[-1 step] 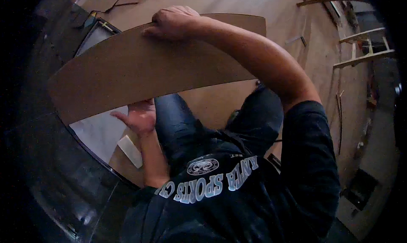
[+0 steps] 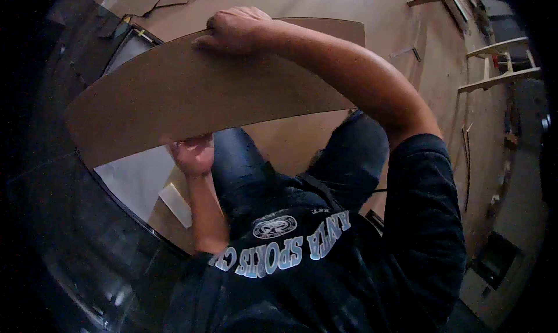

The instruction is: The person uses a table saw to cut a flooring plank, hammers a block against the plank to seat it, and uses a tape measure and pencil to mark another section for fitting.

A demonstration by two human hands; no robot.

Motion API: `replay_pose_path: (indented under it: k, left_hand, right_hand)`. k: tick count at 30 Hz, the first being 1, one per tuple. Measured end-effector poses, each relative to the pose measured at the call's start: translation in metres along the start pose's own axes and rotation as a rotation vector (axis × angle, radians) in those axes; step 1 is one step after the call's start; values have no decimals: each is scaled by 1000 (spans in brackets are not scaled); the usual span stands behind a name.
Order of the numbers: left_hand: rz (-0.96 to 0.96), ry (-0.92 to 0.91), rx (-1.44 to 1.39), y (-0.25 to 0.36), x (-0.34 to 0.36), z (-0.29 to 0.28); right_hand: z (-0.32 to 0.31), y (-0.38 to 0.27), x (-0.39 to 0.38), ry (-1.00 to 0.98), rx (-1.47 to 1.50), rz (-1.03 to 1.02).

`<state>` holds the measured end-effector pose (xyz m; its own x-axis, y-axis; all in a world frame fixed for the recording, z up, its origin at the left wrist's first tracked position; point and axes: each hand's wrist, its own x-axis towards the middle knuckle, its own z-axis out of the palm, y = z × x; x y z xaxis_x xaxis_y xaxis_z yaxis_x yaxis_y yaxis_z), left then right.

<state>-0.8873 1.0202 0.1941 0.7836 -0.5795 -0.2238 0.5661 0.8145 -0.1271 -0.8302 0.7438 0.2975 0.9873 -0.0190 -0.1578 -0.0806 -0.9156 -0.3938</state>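
Note:
A long, thin brown board [image 2: 174, 94] tilts across in front of me, one edge far from me and the other near my knees. At its far edge my right hand [image 2: 235, 30] is closed over the rim, fingers wrapped around it. My right forearm crosses above the board's right part. Under the near edge, palm turned up, my left hand [image 2: 195, 155] holds the board from below; its fingertips are hidden behind it. Beside my left forearm, a small pale block [image 2: 175, 205] lies near a white sheet [image 2: 136, 179], which is partly covered by the board.
A dark glossy surface [image 2: 43, 187] runs along the left side. On the brown floor [image 2: 325, 7] lies an L-shaped square tool [image 2: 415, 54]. Pale wooden frames [image 2: 500, 80] stand at the far right, with thin strips [image 2: 467, 158] nearer. A dark rectangular object [image 2: 496, 259] sits lower right.
My left thumb, stretched out to the left before, has drawn in against the board's near edge. The right hand and the board have hardly moved.

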Motion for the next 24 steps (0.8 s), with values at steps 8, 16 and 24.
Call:
replay_pose_path:
  k: [8, 16, 24]
  left_hand:
    - [315, -44, 703, -27, 8, -4]
    - [662, 9, 646, 7, 59, 81]
    - [737, 166, 710, -10, 122, 42]
  right_hand:
    - [-102, 162, -126, 828, 11, -437]
    - [87, 421, -444, 255, -54, 359]
    - [302, 482, -363, -78, -468, 94]
